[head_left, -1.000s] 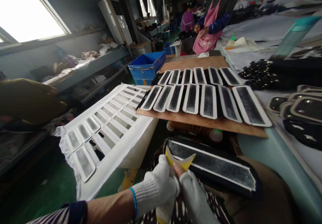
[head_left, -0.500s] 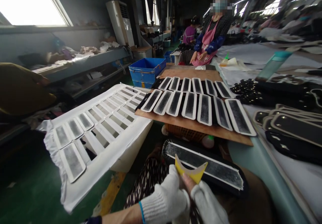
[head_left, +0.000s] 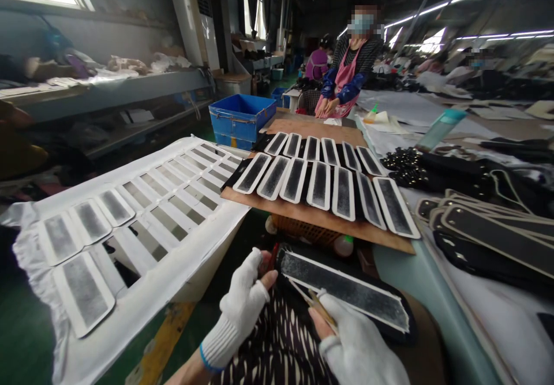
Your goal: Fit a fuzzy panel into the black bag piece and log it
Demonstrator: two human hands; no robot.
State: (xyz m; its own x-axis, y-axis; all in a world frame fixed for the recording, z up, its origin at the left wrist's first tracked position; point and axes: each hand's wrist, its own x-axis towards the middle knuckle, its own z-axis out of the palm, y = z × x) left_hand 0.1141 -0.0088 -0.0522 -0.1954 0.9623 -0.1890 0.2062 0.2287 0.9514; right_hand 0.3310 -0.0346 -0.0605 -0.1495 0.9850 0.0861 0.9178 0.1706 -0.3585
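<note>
My right hand [head_left: 361, 333], in a white glove with bare fingertips, grips a thin yellowish scraper [head_left: 324, 310], now seen nearly edge-on. It is beside the lower edge of a long black padded piece [head_left: 341, 290] that lies across my lap. That piece has a grey speckled middle framed by a white border strip. My left hand [head_left: 246, 295], gloved the same way, is near the piece's left end with thumb and forefinger apart. Just past its fingers is a small red object [head_left: 274, 251], partly hidden; whether they touch it I cannot tell.
A brown board [head_left: 320, 226] bears two rows of white-rimmed dark panels. To the left, a white-covered table [head_left: 142, 292] has cut-out slots and several panels. Behind stand a blue bin [head_left: 242, 120] and a person in a pink apron [head_left: 346, 79]. Stacked straps [head_left: 497, 235] lie right.
My left hand has moved left and up, away from the scraper and my right hand. The scraper has turned from face-on to nearly edge-on. The view has shifted slightly.
</note>
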